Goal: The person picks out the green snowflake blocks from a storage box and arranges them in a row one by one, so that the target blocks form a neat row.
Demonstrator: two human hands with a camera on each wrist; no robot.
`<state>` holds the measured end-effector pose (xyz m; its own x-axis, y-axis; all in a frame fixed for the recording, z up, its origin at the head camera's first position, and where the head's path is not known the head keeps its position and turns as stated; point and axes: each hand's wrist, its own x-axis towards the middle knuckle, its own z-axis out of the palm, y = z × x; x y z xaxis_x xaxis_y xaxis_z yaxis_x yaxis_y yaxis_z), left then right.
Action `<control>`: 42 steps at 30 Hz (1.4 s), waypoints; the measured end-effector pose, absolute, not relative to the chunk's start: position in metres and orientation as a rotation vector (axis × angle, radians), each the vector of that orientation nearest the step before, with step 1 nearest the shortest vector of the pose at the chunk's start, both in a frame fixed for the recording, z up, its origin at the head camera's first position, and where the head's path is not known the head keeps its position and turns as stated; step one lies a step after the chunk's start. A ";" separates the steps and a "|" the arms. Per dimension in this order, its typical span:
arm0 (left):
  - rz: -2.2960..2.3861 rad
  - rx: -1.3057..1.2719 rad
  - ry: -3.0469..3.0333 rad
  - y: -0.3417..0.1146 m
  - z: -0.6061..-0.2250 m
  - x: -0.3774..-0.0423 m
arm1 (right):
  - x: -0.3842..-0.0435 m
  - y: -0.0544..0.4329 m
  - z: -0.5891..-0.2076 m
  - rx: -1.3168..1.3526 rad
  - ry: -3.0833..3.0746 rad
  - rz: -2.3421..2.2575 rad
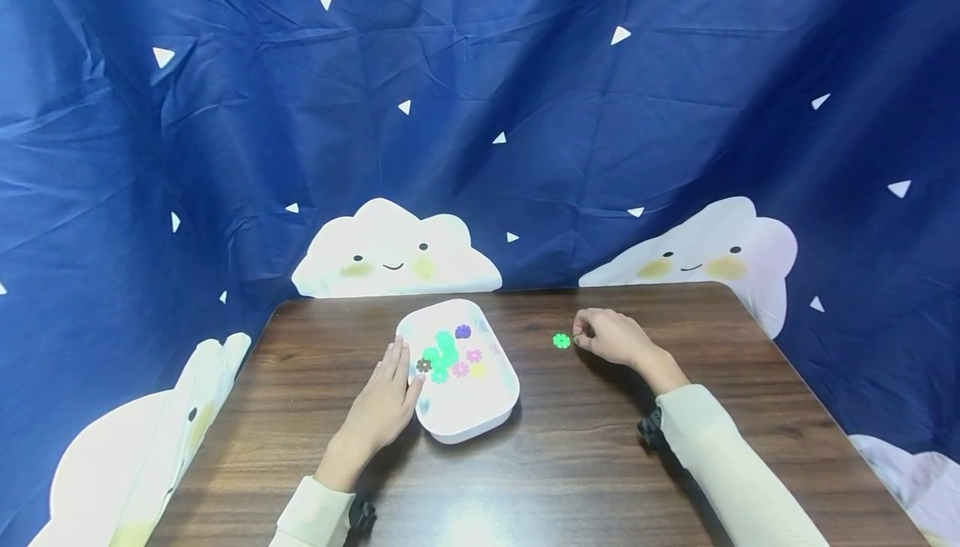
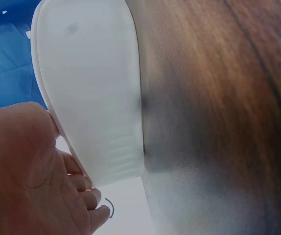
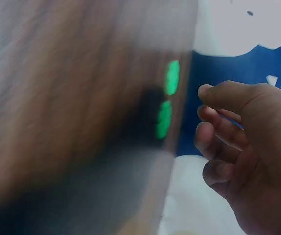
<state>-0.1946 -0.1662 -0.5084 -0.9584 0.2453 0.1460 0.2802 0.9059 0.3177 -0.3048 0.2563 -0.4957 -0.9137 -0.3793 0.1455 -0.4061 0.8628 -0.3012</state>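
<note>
A white tray sits on the table with several flower-shaped plastic pieces inside, in green, pink, purple, brown and yellow. My left hand rests on the tray's left rim with fingers extended. From the left wrist, the tray's outer wall shows beside that hand. To the tray's right, a green flower-shaped piece lies on the wood by my right hand. In the right wrist view, two blurred green pieces appear, apart from the right hand, whose fingers are loosely bent around nothing visible.
The brown wooden table reaches back to a dark blue curtain printed with clouds and white triangles. Cuffs in pale cloth cover both forearms, and a dark strap device sits at the right wrist.
</note>
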 end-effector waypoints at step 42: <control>-0.428 -0.403 -2.941 -0.167 -0.515 -0.199 | -0.324 0.058 -0.429 1.151 -2.892 0.341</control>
